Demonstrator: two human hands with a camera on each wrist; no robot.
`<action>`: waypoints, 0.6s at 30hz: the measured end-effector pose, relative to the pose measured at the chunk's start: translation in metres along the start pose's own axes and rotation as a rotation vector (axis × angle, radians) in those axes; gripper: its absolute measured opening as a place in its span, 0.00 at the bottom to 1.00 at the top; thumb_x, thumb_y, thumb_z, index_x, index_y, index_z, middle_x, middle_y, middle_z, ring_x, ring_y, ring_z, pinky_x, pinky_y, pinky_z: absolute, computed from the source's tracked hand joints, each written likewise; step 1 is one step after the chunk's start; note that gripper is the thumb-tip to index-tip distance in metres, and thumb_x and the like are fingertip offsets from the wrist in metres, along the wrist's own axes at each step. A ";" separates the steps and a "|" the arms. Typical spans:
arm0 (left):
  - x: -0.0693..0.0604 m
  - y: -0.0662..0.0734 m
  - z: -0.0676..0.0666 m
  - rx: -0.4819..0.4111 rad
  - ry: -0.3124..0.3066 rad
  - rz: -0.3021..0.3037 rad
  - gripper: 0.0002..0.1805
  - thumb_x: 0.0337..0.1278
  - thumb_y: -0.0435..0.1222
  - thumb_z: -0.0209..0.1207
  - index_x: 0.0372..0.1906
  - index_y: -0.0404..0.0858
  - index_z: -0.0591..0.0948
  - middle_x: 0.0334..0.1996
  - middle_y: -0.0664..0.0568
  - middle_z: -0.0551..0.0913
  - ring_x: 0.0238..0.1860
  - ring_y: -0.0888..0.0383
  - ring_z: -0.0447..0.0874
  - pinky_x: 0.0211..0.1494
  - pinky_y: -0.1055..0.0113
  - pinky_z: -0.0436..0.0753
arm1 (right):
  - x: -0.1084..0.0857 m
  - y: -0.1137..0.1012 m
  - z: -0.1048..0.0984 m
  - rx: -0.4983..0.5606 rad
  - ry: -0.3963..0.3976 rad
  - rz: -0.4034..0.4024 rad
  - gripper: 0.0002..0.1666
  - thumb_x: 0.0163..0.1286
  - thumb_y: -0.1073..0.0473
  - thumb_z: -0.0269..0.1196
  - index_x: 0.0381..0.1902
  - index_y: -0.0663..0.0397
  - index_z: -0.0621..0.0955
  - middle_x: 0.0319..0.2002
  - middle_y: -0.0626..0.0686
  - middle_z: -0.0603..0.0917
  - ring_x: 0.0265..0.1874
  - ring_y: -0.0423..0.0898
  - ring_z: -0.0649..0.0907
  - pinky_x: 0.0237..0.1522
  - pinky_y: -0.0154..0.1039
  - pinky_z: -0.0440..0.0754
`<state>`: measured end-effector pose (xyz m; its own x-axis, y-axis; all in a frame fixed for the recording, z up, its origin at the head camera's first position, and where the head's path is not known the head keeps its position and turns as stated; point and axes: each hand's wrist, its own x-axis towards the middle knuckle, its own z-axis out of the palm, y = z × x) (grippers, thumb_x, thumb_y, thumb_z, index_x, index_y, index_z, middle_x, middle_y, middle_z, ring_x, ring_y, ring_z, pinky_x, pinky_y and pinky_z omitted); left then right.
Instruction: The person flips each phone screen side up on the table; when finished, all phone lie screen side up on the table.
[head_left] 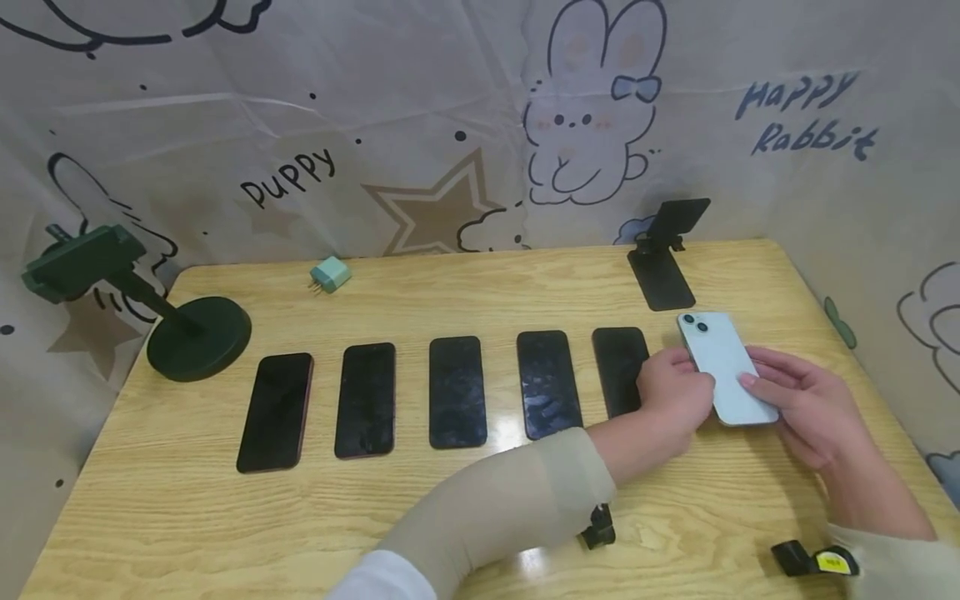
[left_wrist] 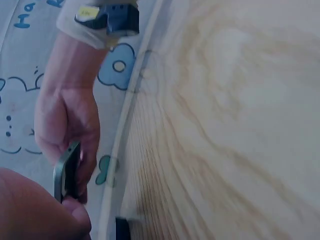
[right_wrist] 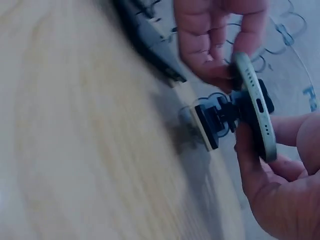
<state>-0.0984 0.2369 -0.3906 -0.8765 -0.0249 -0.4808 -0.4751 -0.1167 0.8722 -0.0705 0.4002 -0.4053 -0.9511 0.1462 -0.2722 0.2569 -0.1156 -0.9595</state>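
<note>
A pale blue smartphone [head_left: 720,367] is held up off the table at the right, its back with two lenses facing the head camera. My left hand [head_left: 675,396] grips its left long edge. My right hand [head_left: 813,408] holds the opposite edge, thumb on the back and fingers underneath. In the right wrist view the phone [right_wrist: 255,107] shows its charging port end between both hands. Seen from the left wrist, the phone [left_wrist: 65,172] is edge-on. Beside my left hand lies a dark-screened phone [head_left: 618,362], partly covered by that hand.
Several more phones [head_left: 457,392] lie screen up in a row leftward. A black folding phone stand [head_left: 663,279] is behind the held phone. Farther left are a green charger plug [head_left: 330,273] and a dark green stand [head_left: 198,337]. Printed cloth [head_left: 450,108] hangs behind the wooden table [head_left: 187,517].
</note>
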 end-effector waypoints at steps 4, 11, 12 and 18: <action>0.004 0.001 -0.010 0.011 -0.038 -0.012 0.14 0.50 0.22 0.62 0.40 0.40 0.82 0.29 0.57 0.78 0.32 0.62 0.78 0.36 0.66 0.81 | -0.004 -0.001 0.008 -0.189 0.045 0.004 0.22 0.61 0.62 0.74 0.53 0.46 0.85 0.38 0.38 0.87 0.38 0.32 0.85 0.36 0.29 0.82; -0.001 0.008 -0.017 0.026 -0.210 0.046 0.10 0.57 0.27 0.64 0.41 0.42 0.79 0.29 0.57 0.78 0.27 0.63 0.80 0.32 0.67 0.83 | -0.015 0.001 0.014 -0.270 -0.035 0.006 0.25 0.69 0.56 0.68 0.64 0.48 0.80 0.42 0.36 0.86 0.40 0.35 0.85 0.36 0.33 0.84; -0.003 0.009 -0.018 0.022 -0.243 0.052 0.10 0.58 0.28 0.64 0.42 0.42 0.79 0.30 0.57 0.78 0.27 0.62 0.81 0.32 0.67 0.83 | -0.016 0.001 0.015 -0.208 -0.066 0.001 0.21 0.71 0.58 0.66 0.61 0.45 0.82 0.43 0.38 0.87 0.40 0.37 0.86 0.37 0.36 0.85; -0.005 0.013 -0.021 0.037 -0.328 0.095 0.07 0.61 0.29 0.62 0.42 0.42 0.82 0.29 0.59 0.79 0.28 0.63 0.81 0.32 0.70 0.81 | -0.023 0.003 0.020 0.111 -0.260 -0.070 0.18 0.79 0.65 0.51 0.53 0.47 0.86 0.45 0.54 0.87 0.43 0.49 0.87 0.40 0.46 0.84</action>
<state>-0.0986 0.2146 -0.3786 -0.8925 0.2875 -0.3476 -0.3872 -0.0927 0.9173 -0.0514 0.3764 -0.4008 -0.9816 -0.0974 -0.1645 0.1826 -0.2233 -0.9575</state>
